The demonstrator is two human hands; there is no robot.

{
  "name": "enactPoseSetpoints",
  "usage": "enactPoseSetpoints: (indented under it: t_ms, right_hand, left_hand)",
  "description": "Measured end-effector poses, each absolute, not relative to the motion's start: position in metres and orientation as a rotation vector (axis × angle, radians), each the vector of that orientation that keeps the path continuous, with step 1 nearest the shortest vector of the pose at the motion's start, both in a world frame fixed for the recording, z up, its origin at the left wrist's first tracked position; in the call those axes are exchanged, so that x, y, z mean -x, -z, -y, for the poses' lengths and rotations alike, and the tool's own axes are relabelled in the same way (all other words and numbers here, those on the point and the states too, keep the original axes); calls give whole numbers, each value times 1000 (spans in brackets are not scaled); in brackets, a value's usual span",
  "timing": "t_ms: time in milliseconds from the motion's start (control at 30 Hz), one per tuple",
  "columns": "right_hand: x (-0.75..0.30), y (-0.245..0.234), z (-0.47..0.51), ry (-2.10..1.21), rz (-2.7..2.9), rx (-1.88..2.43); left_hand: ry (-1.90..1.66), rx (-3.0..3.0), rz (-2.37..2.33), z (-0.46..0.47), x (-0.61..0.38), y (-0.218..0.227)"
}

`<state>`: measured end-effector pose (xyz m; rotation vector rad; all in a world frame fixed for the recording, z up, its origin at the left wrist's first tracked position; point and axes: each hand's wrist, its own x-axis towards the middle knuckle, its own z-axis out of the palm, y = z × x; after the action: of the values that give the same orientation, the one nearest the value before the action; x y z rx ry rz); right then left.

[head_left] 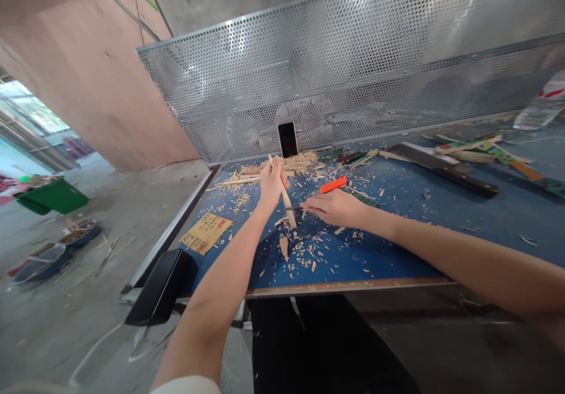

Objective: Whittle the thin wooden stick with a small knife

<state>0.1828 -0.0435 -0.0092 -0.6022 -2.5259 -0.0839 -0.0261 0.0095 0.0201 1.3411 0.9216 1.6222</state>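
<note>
My left hand (pixel 271 183) is closed around a thin pale wooden stick (pixel 288 204) that slants down to the blue table top (pixel 397 247). My right hand (pixel 335 207) is closed on a small blade tool with a reddish part, its tip meeting the stick's lower end. Wood shavings (pixel 304 250) lie scattered under both hands. An orange utility knife (pixel 333 184) lies on the table just behind my right hand.
A phone (pixel 288 139) leans upright against the perforated metal screen (pixel 353 70) at the table's back. Wood strips and a dark bar (pixel 445 169) lie to the right, a plastic bottle (pixel 541 109) at far right. A yellow card (pixel 206 233) lies at left; green bin (pixel 53 196) on the floor.
</note>
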Motion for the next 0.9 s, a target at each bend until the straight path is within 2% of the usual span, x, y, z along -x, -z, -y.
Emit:
enactPoseSetpoints:
  t_ms: [400,667,900]
  right_hand:
    - [-175,6,49,-237,2535,702]
    - [-176,18,46,40,2648,315]
    - [-179,11,45,-105,2635,230]
  left_hand:
    - [-1413,-1342,-846,-3,25,-29]
    - [-1371,-1343,-805,0,25,-32]
    - [-1267,-1454,-833,-3,26,-23]
